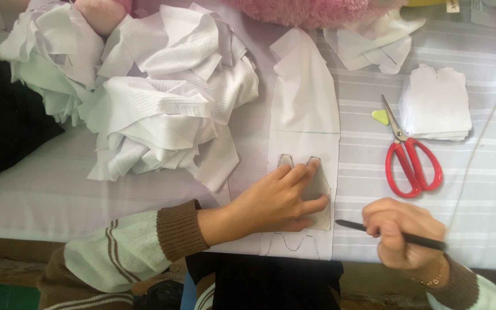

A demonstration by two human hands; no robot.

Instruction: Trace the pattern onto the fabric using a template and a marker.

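Note:
My left hand presses flat on a small cardboard template that lies on a long strip of white fabric. Traced outlines of the same shape show on the fabric below the template, near the table's front edge. My right hand grips a dark pen, its tip pointing left, just beside the template's lower right corner.
Red-handled scissors and a yellow chalk piece lie right of the fabric strip. A stack of cut white pieces sits at the right. A large heap of white scraps fills the left. Something pink and fluffy lies at the back.

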